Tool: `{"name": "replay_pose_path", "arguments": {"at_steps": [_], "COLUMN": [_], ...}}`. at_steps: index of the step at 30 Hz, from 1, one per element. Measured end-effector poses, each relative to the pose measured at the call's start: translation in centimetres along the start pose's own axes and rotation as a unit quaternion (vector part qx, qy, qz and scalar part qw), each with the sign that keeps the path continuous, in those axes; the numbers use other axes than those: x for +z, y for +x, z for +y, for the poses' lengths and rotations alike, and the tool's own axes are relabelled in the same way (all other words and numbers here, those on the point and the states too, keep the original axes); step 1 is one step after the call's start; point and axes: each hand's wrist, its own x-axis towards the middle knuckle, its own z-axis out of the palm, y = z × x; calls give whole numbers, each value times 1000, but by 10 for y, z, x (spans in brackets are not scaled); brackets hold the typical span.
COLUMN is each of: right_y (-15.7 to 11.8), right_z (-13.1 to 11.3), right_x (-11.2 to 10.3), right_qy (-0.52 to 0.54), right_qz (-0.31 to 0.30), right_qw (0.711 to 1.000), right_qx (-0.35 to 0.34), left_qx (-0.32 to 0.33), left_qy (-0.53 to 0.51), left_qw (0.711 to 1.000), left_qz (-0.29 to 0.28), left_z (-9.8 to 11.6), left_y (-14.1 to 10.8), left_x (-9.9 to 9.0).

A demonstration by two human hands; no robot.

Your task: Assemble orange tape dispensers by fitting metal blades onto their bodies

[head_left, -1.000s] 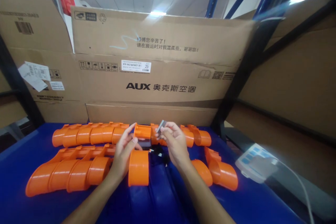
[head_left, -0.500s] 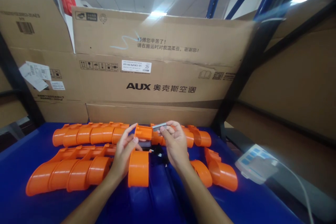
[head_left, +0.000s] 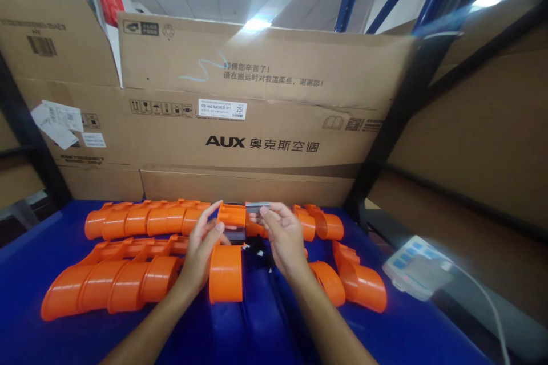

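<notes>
Between thumb and fingers, my left hand (head_left: 206,242) grips an orange plastic part (head_left: 232,215) with a ribbed, slotted side facing me. My right hand (head_left: 285,236) pinches a small grey metal strip (head_left: 257,207). The strip's left end is at the upper right edge of the orange part; whether it has entered a slot I cannot tell. Just below my hands, a round orange piece (head_left: 226,274) stands on the blue surface. A dark flat object (head_left: 235,235) is partly hidden behind my left fingers.
Orange curved parts lie in a back row (head_left: 148,219) and a front row (head_left: 115,279) to the left. More orange parts (head_left: 363,285) lie to the right. A white and blue box with a cable (head_left: 417,268) sits at the right edge. Cardboard (head_left: 257,165) stands behind the blue table (head_left: 171,336).
The metal strip has moved slightly left and turned from slanted to nearly level, with its end now at the orange part's edge. My left hand has barely moved.
</notes>
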Motion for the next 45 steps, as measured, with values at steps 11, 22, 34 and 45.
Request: {"name": "replay_pose_path", "arguments": {"at_steps": [11, 22, 34, 45], "right_y": [-3, -9, -15, -15], "right_z": [0, 3, -11, -19], "right_x": [1, 0, 3, 1], "right_qy": [-11, -189, -194, -230], "right_qz": [-36, -17, 5, 1], "right_qw": [999, 980, 976, 964], "right_qx": [8, -57, -102, -131], "left_qx": [-24, 4, 4, 20], "left_qy": [-15, 34, 22, 64], "left_qw": [1000, 999, 996, 996], "left_qz": [13, 23, 83, 58], "left_z": [-4, -2, 5, 3], "left_y": [3, -1, 1, 1], "left_x": [-3, -4, -1, -3]}}
